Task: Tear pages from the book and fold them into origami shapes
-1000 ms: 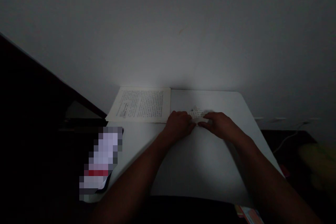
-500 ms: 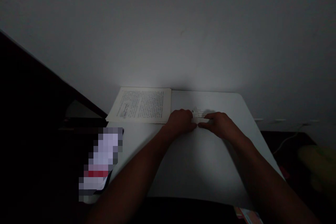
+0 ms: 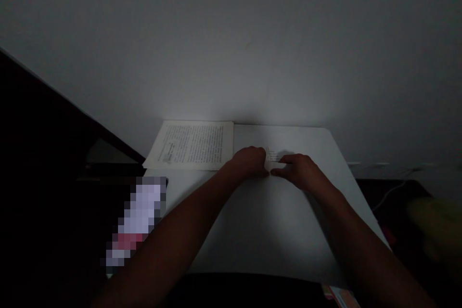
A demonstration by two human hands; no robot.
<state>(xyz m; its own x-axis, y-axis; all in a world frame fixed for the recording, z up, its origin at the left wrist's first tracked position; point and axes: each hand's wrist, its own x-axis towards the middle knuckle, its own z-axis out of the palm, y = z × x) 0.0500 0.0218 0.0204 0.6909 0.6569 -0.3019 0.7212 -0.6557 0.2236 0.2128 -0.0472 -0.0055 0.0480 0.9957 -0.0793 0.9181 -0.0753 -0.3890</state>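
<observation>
Between my hands is a small folded piece of printed paper (image 3: 274, 156), held just above or against the white table. My left hand (image 3: 251, 162) is closed on its left side, the thumb at the near edge. On the other side my right hand (image 3: 298, 169) pinches the paper between thumb and fingers. The two thumb tips almost meet at the near edge. Much of the paper is hidden behind my fingers. Left of my left hand lies a stack of printed sheets (image 3: 195, 144).
The white table (image 3: 249, 231) stands against a grey wall (image 3: 231, 48). At its left edge lies a phone-like device (image 3: 140, 211), its screen pixelated. A pale cable (image 3: 391, 191) hangs beyond the right edge, near a blurred yellowish thing (image 3: 435, 224). Light is dim.
Both hands stay on the folded paper with only slight finger shifts. My left forearm has moved a little to the left, and the view has shifted slightly.
</observation>
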